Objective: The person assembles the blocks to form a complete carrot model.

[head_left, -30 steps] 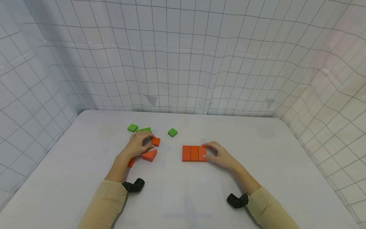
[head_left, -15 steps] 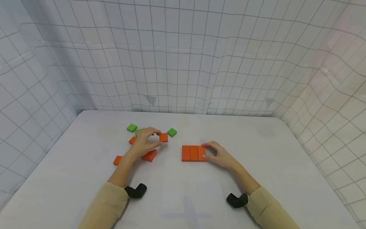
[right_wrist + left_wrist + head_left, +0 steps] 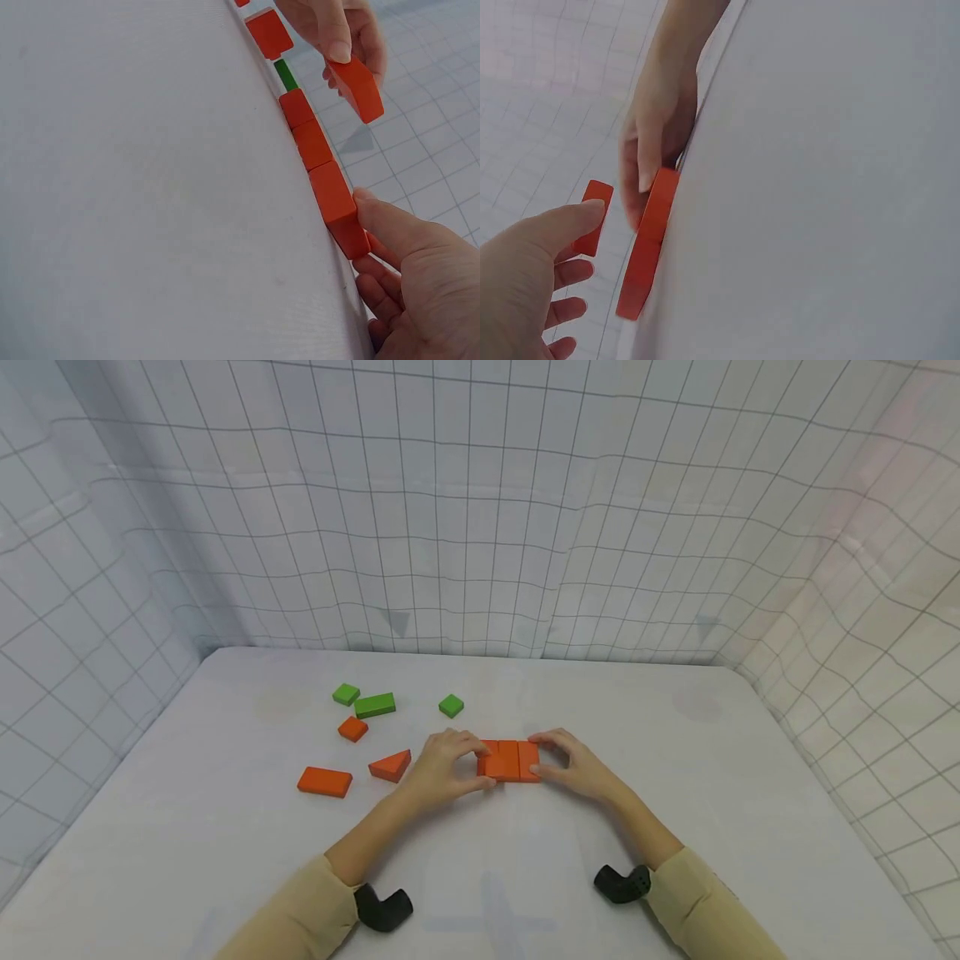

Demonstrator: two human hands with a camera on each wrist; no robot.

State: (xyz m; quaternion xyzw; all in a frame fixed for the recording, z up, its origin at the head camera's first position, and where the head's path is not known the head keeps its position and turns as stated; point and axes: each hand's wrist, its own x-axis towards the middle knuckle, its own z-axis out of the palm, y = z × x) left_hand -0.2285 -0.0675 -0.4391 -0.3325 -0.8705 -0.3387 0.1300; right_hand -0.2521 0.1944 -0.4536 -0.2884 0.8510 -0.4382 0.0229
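My left hand (image 3: 438, 775) pinches a small square orange block (image 3: 360, 91) between thumb and fingers. It holds the block just above the left end of a row of three rectangular orange blocks (image 3: 510, 762), and both wrist views show a gap below it. Lying side by side on the table, the row's blocks touch one another. At the right end, my right hand (image 3: 577, 770) grips the last block (image 3: 336, 196), thumb on the near end and fingers at the far end. The lifted block and left fingers partly cover the leftmost block in the head view.
Left on the white table (image 3: 675, 827) lie an orange rectangular block (image 3: 325, 782), an orange triangular block (image 3: 391, 766) and a small orange block (image 3: 352, 729). Behind them are a green rectangular block (image 3: 375, 705) and two small green blocks, one left (image 3: 346, 694), one right (image 3: 451, 706).
My left hand has picked up the small orange block and carried it right, from among the loose blocks to above the row. My right hand has stayed at the row's right end.
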